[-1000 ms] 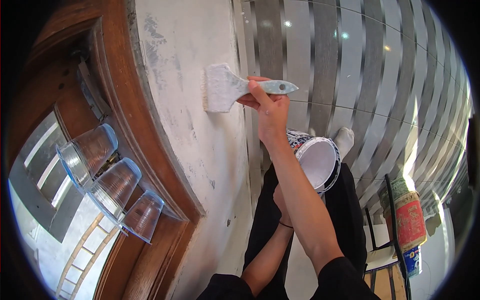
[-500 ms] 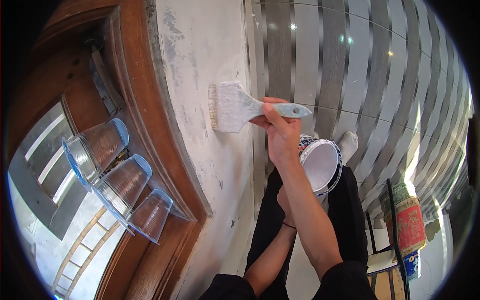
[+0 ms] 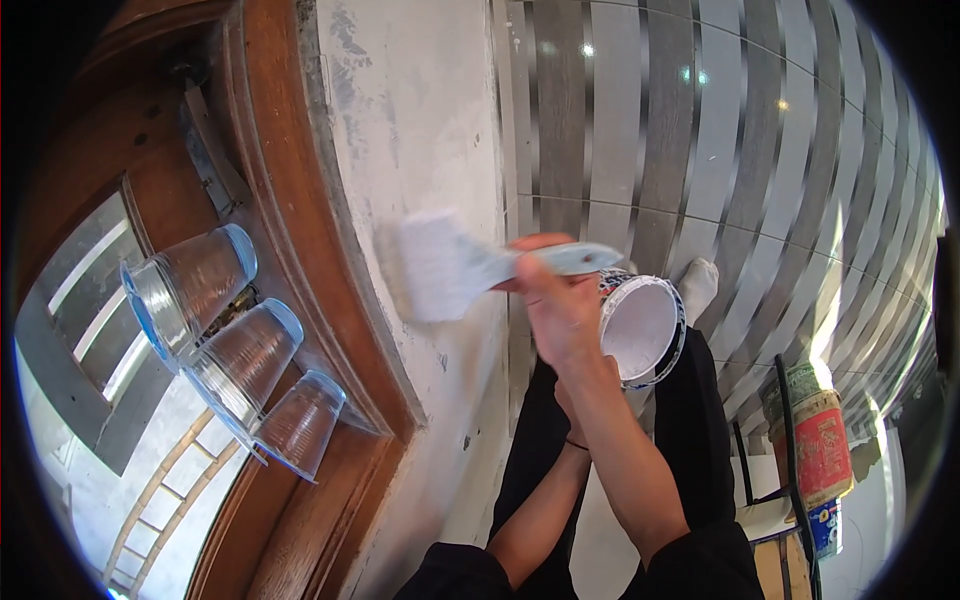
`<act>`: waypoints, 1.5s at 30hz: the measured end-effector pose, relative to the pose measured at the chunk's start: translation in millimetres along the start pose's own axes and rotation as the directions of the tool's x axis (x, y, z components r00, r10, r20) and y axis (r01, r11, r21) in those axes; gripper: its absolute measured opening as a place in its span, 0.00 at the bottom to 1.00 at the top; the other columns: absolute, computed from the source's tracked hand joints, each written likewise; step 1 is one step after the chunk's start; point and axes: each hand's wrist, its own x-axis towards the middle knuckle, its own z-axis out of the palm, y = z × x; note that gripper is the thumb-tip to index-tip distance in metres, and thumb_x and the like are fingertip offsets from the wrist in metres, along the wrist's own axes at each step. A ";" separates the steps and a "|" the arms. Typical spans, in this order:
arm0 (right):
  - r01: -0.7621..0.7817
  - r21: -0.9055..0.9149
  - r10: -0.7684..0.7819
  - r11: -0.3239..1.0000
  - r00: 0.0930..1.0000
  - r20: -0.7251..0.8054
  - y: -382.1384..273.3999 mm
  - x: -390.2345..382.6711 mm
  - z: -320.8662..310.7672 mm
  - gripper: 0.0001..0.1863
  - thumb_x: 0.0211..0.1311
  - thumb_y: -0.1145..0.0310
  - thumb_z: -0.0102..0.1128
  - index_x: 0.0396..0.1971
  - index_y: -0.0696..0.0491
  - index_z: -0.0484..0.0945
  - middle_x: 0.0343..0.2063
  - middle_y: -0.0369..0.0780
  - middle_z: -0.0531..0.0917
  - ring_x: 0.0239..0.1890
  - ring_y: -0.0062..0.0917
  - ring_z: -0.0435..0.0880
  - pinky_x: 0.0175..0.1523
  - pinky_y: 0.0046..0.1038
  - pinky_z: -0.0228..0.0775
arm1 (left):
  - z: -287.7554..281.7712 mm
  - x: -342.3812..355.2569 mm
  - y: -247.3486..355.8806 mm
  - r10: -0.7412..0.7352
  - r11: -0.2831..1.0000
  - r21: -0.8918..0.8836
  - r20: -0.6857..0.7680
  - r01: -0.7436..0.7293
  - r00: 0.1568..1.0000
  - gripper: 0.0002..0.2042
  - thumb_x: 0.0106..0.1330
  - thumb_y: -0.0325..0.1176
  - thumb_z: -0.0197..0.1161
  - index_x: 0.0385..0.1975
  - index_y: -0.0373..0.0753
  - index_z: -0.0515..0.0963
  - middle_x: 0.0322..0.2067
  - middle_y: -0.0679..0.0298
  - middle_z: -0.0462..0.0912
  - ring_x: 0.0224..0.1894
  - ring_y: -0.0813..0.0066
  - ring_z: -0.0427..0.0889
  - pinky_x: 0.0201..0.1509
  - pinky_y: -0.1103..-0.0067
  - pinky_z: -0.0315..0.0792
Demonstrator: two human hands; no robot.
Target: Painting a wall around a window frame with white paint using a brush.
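Observation:
My right hand (image 3: 560, 310) grips the pale blue handle of a wide paintbrush (image 3: 440, 265). White paint coats its head, and the bristles are pressed to the white wall strip (image 3: 430, 120), blurred by motion. A paint bucket (image 3: 640, 325) with pale paint inside is tilted toward me, just beyond my right wrist and over my legs. My left hand (image 3: 568, 400) is closed at the bucket's near left side. My right forearm crosses in front of it and hides most of its fingers.
Brown wooden frame (image 3: 290, 200) borders the wall on the left. Several clear plastic cups with blue rims (image 3: 245, 350) stick out there. Grey striped tiles (image 3: 610, 110) spread to the right. A red-and-green can (image 3: 822, 445) stands by a black metal frame (image 3: 790, 460) at lower right.
My right hand has swept the brush down and slightly left along the wall, toward me. The bucket and my left hand stay nearly where they were.

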 end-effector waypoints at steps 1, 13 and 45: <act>-0.003 0.002 0.003 1.000 1.000 -0.002 5.6 -0.6 -0.6 0.11 0.63 0.71 0.64 0.43 0.59 0.79 0.36 0.44 0.86 0.38 0.31 0.87 0.47 0.38 0.82 | -1.5 -1.5 1.3 -0.005 1.000 0.012 -0.026 0.006 1.000 0.21 0.57 0.34 0.60 0.51 0.31 0.75 0.48 0.41 0.78 0.49 0.45 0.77 0.57 0.64 0.69; -0.081 -0.038 0.077 0.996 0.993 -0.085 13.8 -6.1 2.2 0.13 0.58 0.72 0.69 0.41 0.62 0.79 0.35 0.45 0.85 0.34 0.28 0.87 0.44 0.30 0.82 | 5.6 4.7 -11.2 0.099 0.990 -0.099 -0.043 -0.103 0.994 0.26 0.56 0.35 0.61 0.54 0.28 0.73 0.54 0.39 0.75 0.56 0.43 0.74 0.64 0.61 0.64; 0.123 -0.141 -0.128 0.982 0.991 -0.025 -0.6 41.1 6.5 0.10 0.62 0.71 0.64 0.39 0.61 0.81 0.34 0.44 0.85 0.33 0.29 0.87 0.43 0.35 0.83 | 10.1 -3.7 -16.0 0.260 0.942 -0.147 -0.240 -0.300 0.935 0.10 0.57 0.34 0.66 0.32 0.34 0.77 0.24 0.58 0.80 0.26 0.54 0.78 0.31 0.65 0.71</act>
